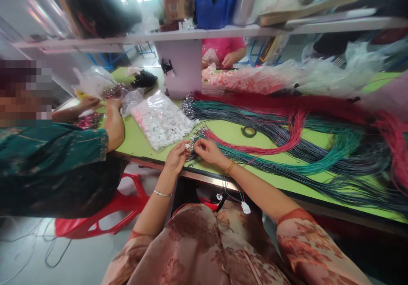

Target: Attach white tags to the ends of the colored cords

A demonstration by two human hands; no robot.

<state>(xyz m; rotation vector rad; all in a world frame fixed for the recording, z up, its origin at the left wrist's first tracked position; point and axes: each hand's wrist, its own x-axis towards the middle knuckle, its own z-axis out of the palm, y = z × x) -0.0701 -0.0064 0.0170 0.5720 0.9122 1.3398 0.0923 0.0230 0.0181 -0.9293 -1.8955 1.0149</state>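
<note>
At the front edge of the green table (143,152), my left hand (177,156) pinches a small white piece (187,146) between thumb and fingertips. My right hand (208,152) is close beside it, its fingers pressed together at the metal-tipped wire ends; what they hold is too small to name. Red wires (255,149), teal wires (306,166) and dark wires (287,175) run off to the right. Behind my left hand lies a clear bag of white connectors (165,125). A white connector (245,207) on thin wires hangs below my right forearm.
A co-worker in a green top (63,144) sits at the left, arms on the table. A black tape roll (248,131) lies among the wires. Behind are a shelf (223,33), a blue bin (216,9) and a person in pink (223,49). A red stool (105,217) stands left.
</note>
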